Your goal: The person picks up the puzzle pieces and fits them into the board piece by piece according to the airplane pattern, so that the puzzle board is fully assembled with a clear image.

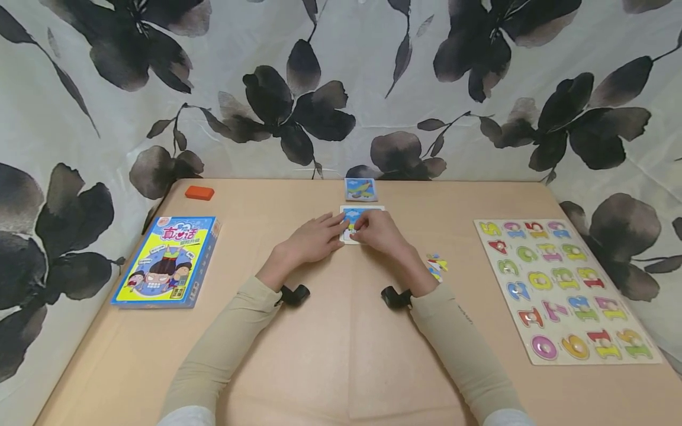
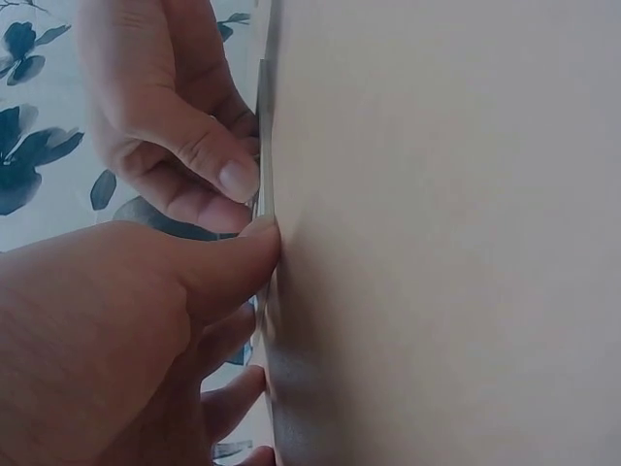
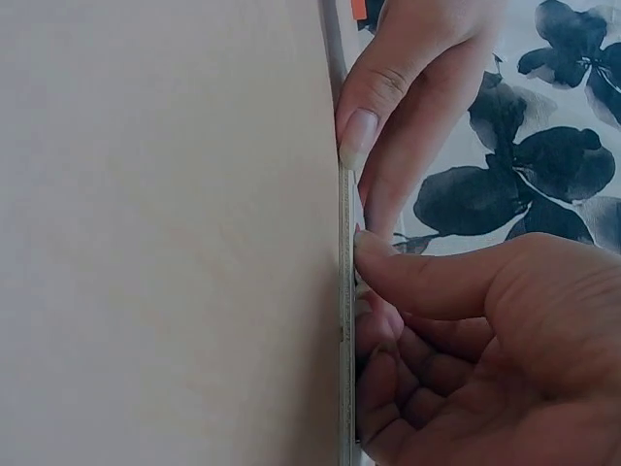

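Observation:
A small picture board (image 1: 363,208) with a white border and blue picture lies toward the table's far side. My left hand (image 1: 314,238) rests on its left part with fingers stretched out; in the left wrist view its thumb touches the board's near edge (image 2: 267,146). Over the board's right part, my right hand (image 1: 380,232) has thumb and forefinger together with the other fingers curled. It appears to pinch a small piece, mostly hidden by the fingers. Beside the right forearm lie several small colourful pieces (image 1: 438,264), partly covered by the wrist.
Behind the board lies another picture card (image 1: 360,189). A blue and yellow box (image 1: 166,260) lies at left, with an orange block (image 1: 199,193) beyond it. A large board of colourful shapes (image 1: 572,290) lies at right. Floral cloth (image 1: 373,118) hangs behind the table.

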### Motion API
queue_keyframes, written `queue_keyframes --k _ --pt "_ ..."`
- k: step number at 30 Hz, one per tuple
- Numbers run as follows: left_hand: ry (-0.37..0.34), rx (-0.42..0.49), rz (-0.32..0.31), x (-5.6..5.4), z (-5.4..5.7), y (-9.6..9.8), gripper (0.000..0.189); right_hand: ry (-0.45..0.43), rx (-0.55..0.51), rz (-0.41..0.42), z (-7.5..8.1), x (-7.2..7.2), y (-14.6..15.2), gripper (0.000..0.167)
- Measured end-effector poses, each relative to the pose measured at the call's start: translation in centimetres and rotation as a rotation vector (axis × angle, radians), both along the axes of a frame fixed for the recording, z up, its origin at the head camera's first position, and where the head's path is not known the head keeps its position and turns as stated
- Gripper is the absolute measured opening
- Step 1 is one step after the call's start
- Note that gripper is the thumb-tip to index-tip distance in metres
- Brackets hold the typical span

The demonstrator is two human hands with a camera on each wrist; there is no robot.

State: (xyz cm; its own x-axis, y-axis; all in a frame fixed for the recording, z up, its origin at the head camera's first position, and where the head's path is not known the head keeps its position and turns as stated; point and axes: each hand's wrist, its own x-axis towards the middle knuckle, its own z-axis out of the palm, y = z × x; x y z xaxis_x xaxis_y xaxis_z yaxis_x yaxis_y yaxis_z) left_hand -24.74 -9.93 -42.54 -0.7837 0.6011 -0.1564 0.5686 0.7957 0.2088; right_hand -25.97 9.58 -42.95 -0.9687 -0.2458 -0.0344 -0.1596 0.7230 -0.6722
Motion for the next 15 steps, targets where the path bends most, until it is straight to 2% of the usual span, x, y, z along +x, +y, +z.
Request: queue_keyframes --k 6,10,15 --pt "0.006 0.006 0.006 -0.07 0.03 0.03 0.056 0.037 0.021 0.029 0.22 0.11 0.07 0.012" --pt "0.0 0.016 0.011 0.02 0.05 0.08 0.056 0.031 0.053 -0.001 0.15 0.25 -0.06 0.012" --pt "0.019 0.036 0.004 0.38 0.5 0.21 0.054 0.035 0.089 -0.038 -0.02 0.26 0.05 0.021"
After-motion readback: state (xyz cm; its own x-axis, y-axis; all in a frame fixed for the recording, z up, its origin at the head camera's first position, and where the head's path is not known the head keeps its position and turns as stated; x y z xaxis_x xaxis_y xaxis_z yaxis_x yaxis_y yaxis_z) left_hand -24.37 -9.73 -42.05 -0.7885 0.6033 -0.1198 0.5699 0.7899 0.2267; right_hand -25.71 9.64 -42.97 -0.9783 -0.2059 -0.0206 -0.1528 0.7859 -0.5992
